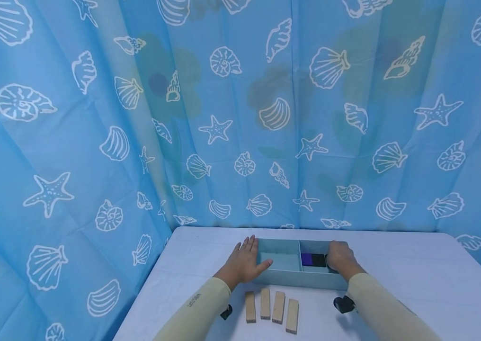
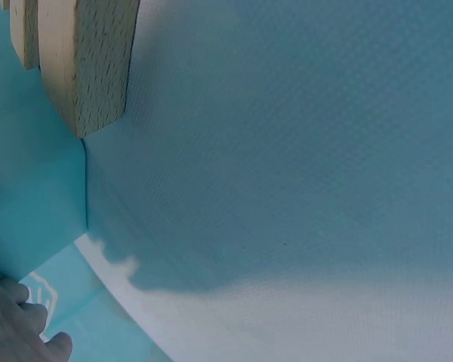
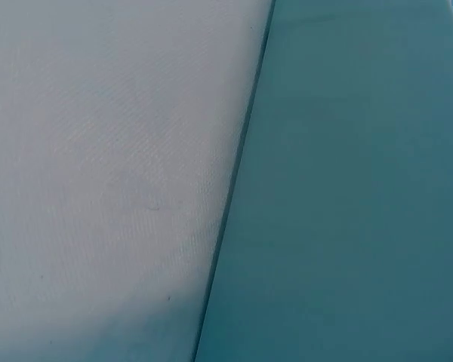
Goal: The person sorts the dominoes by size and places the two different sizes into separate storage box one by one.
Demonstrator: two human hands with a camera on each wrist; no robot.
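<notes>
A blue-green box (image 1: 308, 279) with two compartments lies across the table. My left hand (image 1: 244, 260) rests against its left end, fingers straight and spread, thumb over the near wall. My right hand (image 1: 343, 258) is at the right end of the box, its fingers curled down into the right compartment around a dark block (image 1: 331, 268) that is mostly hidden. Beside it in that compartment lie a purple block (image 1: 306, 259) and a black block (image 1: 319, 260). The left wrist view catches some fingers (image 2: 34, 317) by the box; the right wrist view shows only the box side (image 3: 340, 188) and tabletop.
Several plain wooden blocks (image 1: 278, 307) stand in a loose row on the white table (image 1: 415, 265), just in front of the box. A blue curtain (image 1: 240, 118) with white shell prints hangs behind the table and on its left.
</notes>
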